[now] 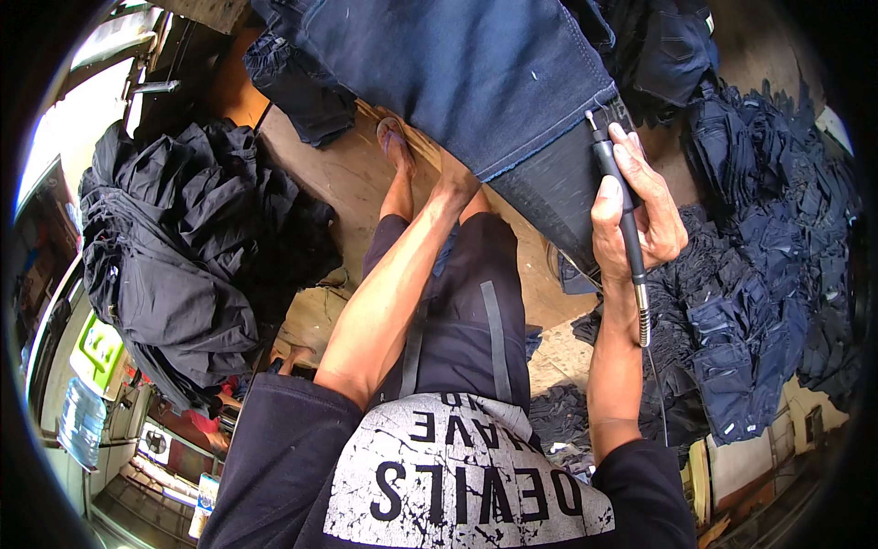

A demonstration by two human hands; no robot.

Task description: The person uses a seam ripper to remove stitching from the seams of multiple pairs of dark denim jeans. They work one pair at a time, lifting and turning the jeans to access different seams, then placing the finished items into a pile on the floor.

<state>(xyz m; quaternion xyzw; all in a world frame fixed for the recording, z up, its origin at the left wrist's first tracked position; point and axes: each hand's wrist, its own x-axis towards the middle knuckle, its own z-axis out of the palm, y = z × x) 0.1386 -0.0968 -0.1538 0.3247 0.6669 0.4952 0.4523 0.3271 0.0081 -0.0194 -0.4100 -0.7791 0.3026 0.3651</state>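
Note:
Dark blue denim trousers (476, 78) lie in front of me, their stitched edge running across a black board (558, 188). My right hand (645, 206) is closed around a slim black rotary handpiece (607, 165) with a small pale tip and a spring-like sleeve at its rear. The tip is at the garment's right corner, by the side seam; I cannot tell whether it touches the cloth. My left hand (455, 176) reaches under the near edge of the denim and board. Its fingers are hidden there.
A big heap of black garments (197, 238) stands at my left. Stacks of dark denim (750, 293) fill the right side. A thin cable (657, 393) trails from the handpiece. A water bottle (82, 424) and a green-and-white container (99, 355) are at the far left.

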